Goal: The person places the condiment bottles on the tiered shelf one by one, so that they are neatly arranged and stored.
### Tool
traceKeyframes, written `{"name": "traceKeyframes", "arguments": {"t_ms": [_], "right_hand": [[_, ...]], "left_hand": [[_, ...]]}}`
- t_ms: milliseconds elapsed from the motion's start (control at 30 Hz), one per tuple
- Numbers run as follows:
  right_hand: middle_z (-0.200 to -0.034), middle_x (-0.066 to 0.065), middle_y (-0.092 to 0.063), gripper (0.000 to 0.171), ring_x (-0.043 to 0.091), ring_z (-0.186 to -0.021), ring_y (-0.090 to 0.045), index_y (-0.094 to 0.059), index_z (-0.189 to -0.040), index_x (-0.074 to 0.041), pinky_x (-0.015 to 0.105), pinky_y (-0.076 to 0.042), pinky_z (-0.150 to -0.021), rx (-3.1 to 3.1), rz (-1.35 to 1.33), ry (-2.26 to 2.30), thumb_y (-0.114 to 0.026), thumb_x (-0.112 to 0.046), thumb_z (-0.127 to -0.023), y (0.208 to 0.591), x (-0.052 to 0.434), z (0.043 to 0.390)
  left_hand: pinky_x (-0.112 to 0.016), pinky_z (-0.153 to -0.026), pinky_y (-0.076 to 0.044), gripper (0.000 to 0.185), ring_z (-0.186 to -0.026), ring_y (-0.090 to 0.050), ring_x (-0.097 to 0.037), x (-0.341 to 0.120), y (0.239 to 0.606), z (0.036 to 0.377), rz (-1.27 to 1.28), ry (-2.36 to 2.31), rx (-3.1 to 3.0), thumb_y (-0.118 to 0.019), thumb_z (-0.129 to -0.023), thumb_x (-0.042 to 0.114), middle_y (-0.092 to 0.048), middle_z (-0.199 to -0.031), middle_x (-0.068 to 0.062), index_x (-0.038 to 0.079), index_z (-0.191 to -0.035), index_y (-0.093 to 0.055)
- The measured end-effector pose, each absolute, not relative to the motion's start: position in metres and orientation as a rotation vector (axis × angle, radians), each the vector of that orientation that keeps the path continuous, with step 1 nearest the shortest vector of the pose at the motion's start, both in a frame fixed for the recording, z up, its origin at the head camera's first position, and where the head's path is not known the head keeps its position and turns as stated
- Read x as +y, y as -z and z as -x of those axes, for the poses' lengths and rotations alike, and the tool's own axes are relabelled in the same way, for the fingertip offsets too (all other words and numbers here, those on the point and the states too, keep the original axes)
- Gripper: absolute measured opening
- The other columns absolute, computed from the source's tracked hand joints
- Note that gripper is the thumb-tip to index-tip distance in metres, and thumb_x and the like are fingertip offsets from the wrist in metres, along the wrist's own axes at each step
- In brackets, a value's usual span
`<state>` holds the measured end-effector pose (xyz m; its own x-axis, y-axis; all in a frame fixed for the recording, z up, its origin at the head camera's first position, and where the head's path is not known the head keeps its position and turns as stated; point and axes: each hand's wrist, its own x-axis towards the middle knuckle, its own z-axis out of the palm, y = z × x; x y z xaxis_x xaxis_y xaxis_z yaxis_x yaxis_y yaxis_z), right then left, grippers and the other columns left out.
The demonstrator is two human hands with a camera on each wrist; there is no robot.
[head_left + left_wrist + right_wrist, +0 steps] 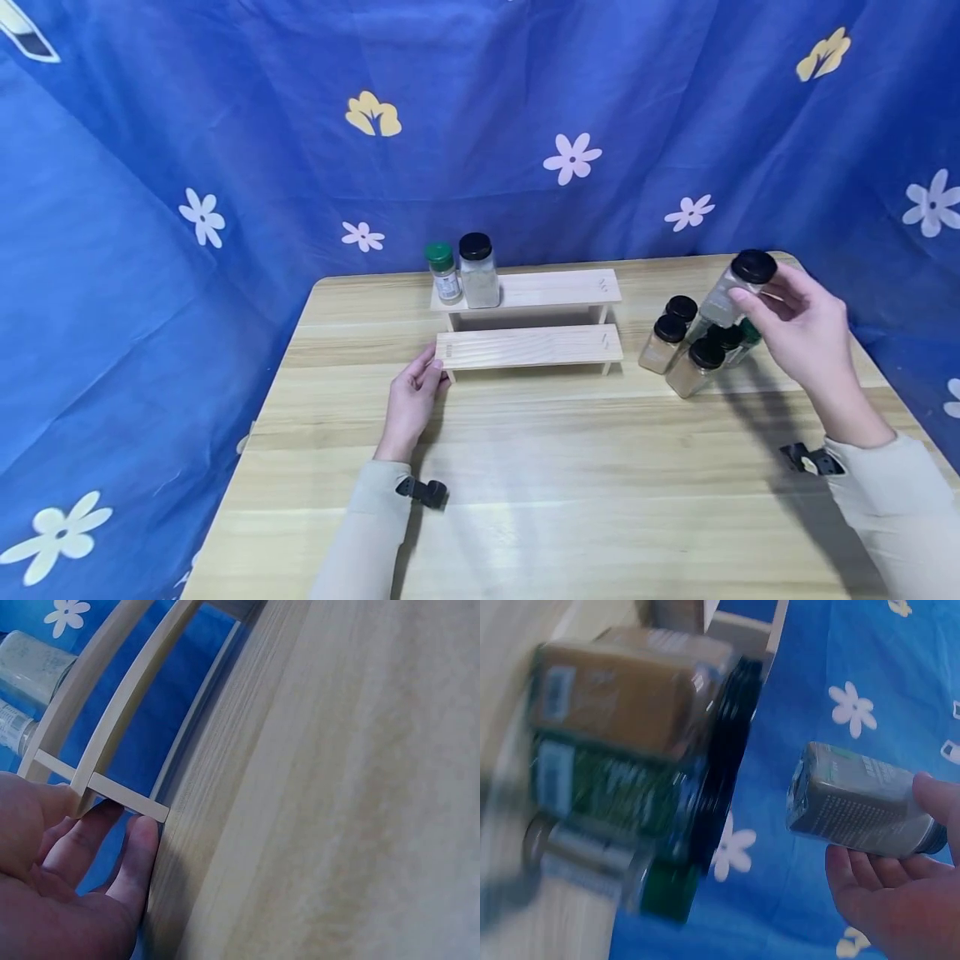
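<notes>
A clear spice jar with a black lid (722,298) is gripped in my right hand (813,333), tilted above a group of other jars. In the right wrist view, fine print covers this jar (866,796), and the thumb and fingers (859,874) hold it near its lid. My left hand (412,402) pinches the left end of the lower tier of a two-step wooden rack (528,348). Its thumb lies by the board's end and its fingers reach the leg (127,796). On the upper tier stand a green-lidded shaker (444,273) and a black-lidded jar (480,273).
Several jars cluster right of the rack, including a front brown one (688,375), another brown-filled one (660,350) and a small green-lidded one (746,337). A blue flowered cloth (465,125) hangs along the back edge of the wooden table (540,483).
</notes>
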<state>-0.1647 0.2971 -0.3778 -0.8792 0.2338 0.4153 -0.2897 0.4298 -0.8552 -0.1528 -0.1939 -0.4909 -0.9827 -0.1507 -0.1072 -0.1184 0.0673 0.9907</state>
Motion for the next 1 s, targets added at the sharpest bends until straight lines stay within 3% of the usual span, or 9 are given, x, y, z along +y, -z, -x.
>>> {"name": "traceKeyframes", "arguments": {"t_ms": [167,367,500,667,1000], "right_hand": [[-0.103,-0.026,-0.074,0.043,-0.007,-0.095,-0.070,-0.070,-0.134,-0.008,0.002,-0.058,-0.087,-2.235,-0.127,-1.558,-0.081,-0.005,-0.092,0.373,0.271,0.182],[-0.105,-0.025,-0.074,0.044,-0.005,-0.099,-0.071,-0.069,-0.135,-0.007,0.005,-0.059,-0.090,-2.258,-0.255,-1.616,-0.082,-0.010,-0.092,0.366,0.230,0.200],[-0.116,-0.004,-0.079,0.047,-0.002,-0.104,-0.071,-0.066,-0.138,-0.004,0.010,-0.061,-0.096,-2.279,-0.424,-1.656,-0.079,-0.007,-0.094,0.363,0.200,0.210],[-0.128,0.025,-0.072,0.048,-0.002,-0.107,-0.069,-0.063,-0.141,-0.002,0.014,-0.060,-0.103,-2.318,-0.546,-1.725,-0.077,-0.006,-0.096,0.364,0.164,0.223],[-0.132,0.021,-0.072,0.046,0.012,-0.116,-0.069,-0.063,-0.141,-0.002,0.018,-0.060,-0.105,-2.317,-0.715,-1.841,-0.076,-0.006,-0.097,0.373,0.120,0.250]], "left_hand": [[-0.024,-0.101,-0.064,0.045,-0.123,-0.070,-0.029,-0.192,0.489,0.153,-0.296,2.111,-2.280,-0.055,-0.110,0.015,-0.061,-0.149,-0.022,0.008,-0.155,-0.051],[-0.023,-0.099,-0.064,0.045,-0.120,-0.071,-0.026,-0.193,0.487,0.152,-0.308,2.087,-2.294,-0.055,-0.110,0.016,-0.061,-0.148,-0.023,0.008,-0.155,-0.051],[-0.021,-0.098,-0.064,0.045,-0.119,-0.072,-0.024,-0.193,0.488,0.150,-0.331,2.092,-2.299,-0.056,-0.110,0.016,-0.062,-0.148,-0.023,0.009,-0.155,-0.052],[-0.020,-0.097,-0.064,0.045,-0.121,-0.071,-0.027,-0.193,0.489,0.149,-0.349,2.089,-2.295,-0.057,-0.110,0.015,-0.061,-0.149,-0.022,0.011,-0.154,-0.052],[-0.021,-0.098,-0.064,0.045,-0.122,-0.069,-0.032,-0.190,0.492,0.152,-0.339,2.055,-2.300,-0.056,-0.110,0.018,-0.060,-0.150,-0.021,0.013,-0.154,-0.053]]}}
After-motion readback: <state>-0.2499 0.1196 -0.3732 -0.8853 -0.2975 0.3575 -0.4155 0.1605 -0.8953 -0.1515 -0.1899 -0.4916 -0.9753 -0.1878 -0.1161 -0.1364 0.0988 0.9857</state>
